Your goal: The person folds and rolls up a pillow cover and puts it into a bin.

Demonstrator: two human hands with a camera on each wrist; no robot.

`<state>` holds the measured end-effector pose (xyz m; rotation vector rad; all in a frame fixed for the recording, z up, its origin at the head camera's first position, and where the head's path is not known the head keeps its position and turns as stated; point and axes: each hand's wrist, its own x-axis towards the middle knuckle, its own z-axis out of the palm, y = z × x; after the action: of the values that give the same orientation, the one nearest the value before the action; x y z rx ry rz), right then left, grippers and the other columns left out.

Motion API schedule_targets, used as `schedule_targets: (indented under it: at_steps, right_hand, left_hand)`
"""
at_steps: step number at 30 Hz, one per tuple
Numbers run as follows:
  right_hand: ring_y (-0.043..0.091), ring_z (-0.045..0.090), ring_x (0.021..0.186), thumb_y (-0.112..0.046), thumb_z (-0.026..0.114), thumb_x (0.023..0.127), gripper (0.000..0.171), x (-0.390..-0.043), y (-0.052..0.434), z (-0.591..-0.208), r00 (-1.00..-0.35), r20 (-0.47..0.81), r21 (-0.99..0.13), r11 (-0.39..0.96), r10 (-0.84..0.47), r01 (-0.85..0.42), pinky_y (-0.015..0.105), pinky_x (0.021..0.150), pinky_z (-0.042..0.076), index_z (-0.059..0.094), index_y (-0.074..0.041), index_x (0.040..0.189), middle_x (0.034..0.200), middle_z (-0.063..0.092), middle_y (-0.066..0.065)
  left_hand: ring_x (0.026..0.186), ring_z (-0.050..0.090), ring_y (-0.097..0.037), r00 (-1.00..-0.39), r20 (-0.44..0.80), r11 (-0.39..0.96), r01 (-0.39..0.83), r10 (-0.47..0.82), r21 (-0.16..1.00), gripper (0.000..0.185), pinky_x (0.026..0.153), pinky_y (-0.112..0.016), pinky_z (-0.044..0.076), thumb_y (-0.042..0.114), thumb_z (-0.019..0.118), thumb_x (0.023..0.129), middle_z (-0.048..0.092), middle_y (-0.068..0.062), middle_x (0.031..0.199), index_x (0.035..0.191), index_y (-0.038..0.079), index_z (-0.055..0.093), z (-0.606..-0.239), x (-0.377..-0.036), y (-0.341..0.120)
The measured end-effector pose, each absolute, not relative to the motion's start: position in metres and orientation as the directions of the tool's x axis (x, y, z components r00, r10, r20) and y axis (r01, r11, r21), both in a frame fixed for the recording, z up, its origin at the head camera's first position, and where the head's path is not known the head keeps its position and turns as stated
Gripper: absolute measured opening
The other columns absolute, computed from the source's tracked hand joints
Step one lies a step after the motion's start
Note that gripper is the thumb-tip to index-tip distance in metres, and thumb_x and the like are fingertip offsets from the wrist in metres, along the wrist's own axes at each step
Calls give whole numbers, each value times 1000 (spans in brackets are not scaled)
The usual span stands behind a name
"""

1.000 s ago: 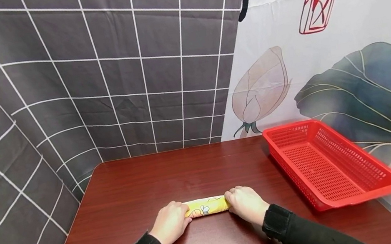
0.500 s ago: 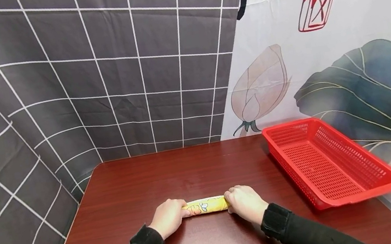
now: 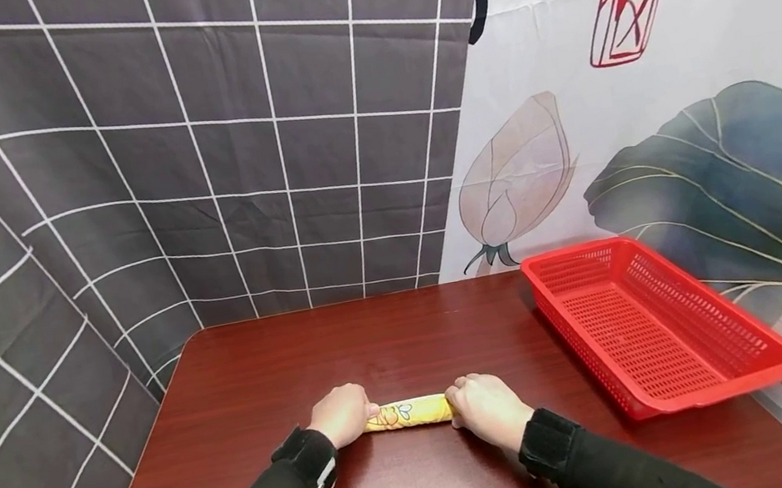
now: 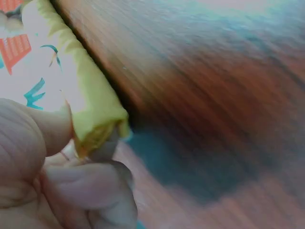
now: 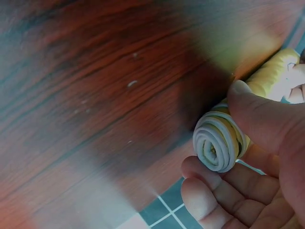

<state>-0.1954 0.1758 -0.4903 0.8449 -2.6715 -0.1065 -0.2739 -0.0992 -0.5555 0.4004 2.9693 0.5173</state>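
Both hands have slid forward on the dark red-brown wooden desk (image 3: 245, 384): left hand (image 3: 341, 414) and right hand (image 3: 486, 408) each pinch the tightly rolled yellow printed cloth (image 3: 409, 412), seemingly fully rolled.

My hands sit near the front edge of the table (image 3: 266, 372), with bare wood open ahead of them up to the tiled curtain (image 3: 199, 180) at the back. To my left the tabletop is open to its edge. To my right the red basket (image 3: 716, 385) blocks the way.
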Motion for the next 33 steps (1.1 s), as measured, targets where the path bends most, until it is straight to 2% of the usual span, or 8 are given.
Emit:
schedule_targets:
  at_steps: [3, 6, 10, 17, 27, 33]
  right_hand:
    - [16, 60, 66, -24, 94, 75, 28, -195, 176, -491, -763, 296, 179, 818, -575, -547, 30, 65, 55, 70, -13, 82, 73, 65, -1]
    - [16, 60, 66, -24, 94, 75, 27, -197, 176, -492, -763, 295, 187, 818, -576, -545, 30, 64, 55, 70, -13, 81, 72, 65, -1]
    - [17, 59, 65, -24, 94, 76, 27, -197, 176, -492, -762, 289, 198, 815, -580, -545, 30, 64, 55, 70, -12, 81, 72, 65, 0]
    - [16, 60, 67, -26, 93, 79, 27, -196, 174, -491, -768, 266, 212, 813, -583, -543, 30, 67, 57, 71, -11, 83, 74, 67, 0]
    - [17, 55, 71, -21, 92, 80, 24, -191, 172, -491, -762, 299, 179, 818, -575, -547, 31, 67, 56, 74, -8, 87, 80, 57, 1]
    - [18, 55, 72, -24, 91, 80, 25, -193, 171, -491, -756, 290, 215, 810, -586, -545, 31, 68, 56, 73, -9, 87, 79, 59, 2]
  left_hand:
    - [69, 61, -19, -969, -73, 933, 205, 236, 295, 29, 60, -44, 51, 45, 80, 91, 71, 0, 79, 82, 19, 72, -543, -270, -90]
    - [74, 66, -23, -976, -97, 950, 160, 192, 269, 31, 65, -48, 56, 41, 83, 90, 75, -7, 87, 88, 12, 75, -513, -257, -82]
    - [77, 67, -24, -984, -74, 960, 139, 161, 242, 33, 67, -49, 57, 40, 88, 85, 72, -7, 84, 85, 11, 73, -479, -235, -77]
    - [72, 66, -21, -946, 140, 930, 315, 292, 191, 23, 61, -45, 56, 27, 91, 81, 70, 5, 72, 70, 22, 71, -484, -226, -77]
    - [71, 65, -14, -949, 135, 914, 312, 285, 260, 18, 62, -40, 53, 26, 89, 84, 71, 10, 73, 71, 25, 75, -485, -223, -82]
    - [70, 63, -11, -954, 121, 907, 298, 273, 298, 18, 63, -38, 53, 24, 87, 85, 70, 11, 73, 72, 25, 74, -484, -222, -83]
